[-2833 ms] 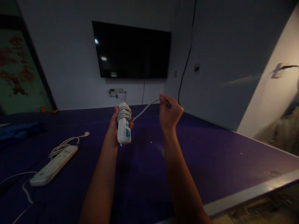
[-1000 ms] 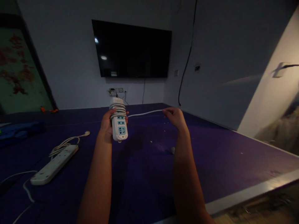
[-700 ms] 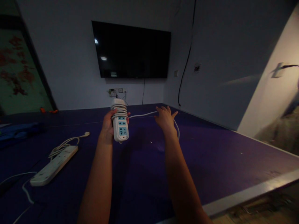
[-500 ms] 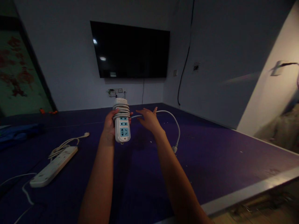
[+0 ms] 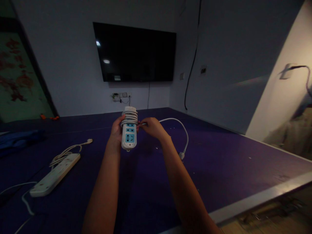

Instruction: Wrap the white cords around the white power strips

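My left hand (image 5: 117, 130) is closed around a white power strip (image 5: 129, 143) with blue socket panels, held upright above the purple tabletop. Several turns of its grey-white cord (image 5: 130, 117) are wound about the upper part. Just right of the strip, my right hand (image 5: 153, 127) pinches the cord where it leaves the coils. From there the loose end arcs to the right and down to a white plug (image 5: 181, 155) near the table surface.
A second white power strip (image 5: 56, 177) with a bundled cord lies at the left on the purple table (image 5: 231, 169). Blue cloth (image 5: 20, 139) sits farther back. A television (image 5: 136, 53) hangs on the wall, above wall sockets (image 5: 124, 95). A pale edge (image 5: 263, 195) borders the table at right.
My right hand has gone from spread fingers to a pinch on the cord, nearer the strip. The strip in my left hand has shifted slightly right and down.
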A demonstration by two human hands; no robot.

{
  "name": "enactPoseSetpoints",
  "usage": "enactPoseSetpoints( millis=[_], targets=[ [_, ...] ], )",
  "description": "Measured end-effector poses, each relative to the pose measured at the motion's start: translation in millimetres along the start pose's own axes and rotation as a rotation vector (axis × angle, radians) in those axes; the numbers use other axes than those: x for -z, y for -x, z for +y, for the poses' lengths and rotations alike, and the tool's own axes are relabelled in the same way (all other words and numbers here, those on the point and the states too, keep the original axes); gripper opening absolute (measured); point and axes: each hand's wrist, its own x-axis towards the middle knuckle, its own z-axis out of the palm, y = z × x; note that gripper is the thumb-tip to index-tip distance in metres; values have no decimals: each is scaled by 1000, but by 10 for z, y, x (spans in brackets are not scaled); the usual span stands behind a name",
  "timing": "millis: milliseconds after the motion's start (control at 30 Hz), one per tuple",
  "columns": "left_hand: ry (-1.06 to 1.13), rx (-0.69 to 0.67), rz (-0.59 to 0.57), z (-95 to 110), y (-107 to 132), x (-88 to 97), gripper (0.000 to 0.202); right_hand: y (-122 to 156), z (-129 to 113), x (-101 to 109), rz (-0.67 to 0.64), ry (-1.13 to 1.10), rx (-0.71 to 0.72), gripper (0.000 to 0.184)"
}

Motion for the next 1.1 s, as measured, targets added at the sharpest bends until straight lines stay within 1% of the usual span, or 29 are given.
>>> enactPoseSetpoints(
  millis=[133,267,400,533,600,667,700,767,900,1000,1100],
  targets=[
    [35,36,22,6,-36,40,43,-5,-25,31,64,4,-19,17],
    [59,85,47,6,-83,103,51,-8,-55,74,151,54,-41,17],
    [53,55,79,-23,-135,108,54,-7,-87,94,204,95,-70,18],
    [51,36,120,-21,-146,81,51,2,-120,117,256,117,-97,19],
    [56,107,89,-4,-119,79,52,7,-126,132,290,124,-119,20],
    [58,189,29,4,-83,84,56,12,-124,147,323,122,-144,22],
    [56,209,2,0,-69,87,58,15,-122,152,336,118,-154,22],
    [52,182,-19,-22,-60,92,58,20,-120,160,358,107,-168,23],
    [60,83,12,-80,-103,106,54,32,-110,162,396,92,-184,22],
    [54,75,-4,-80,-127,133,55,38,-60,160,463,97,-208,22],
    [63,89,-53,-52,-124,167,54,46,37,165,556,106,-246,24]
  ],
)
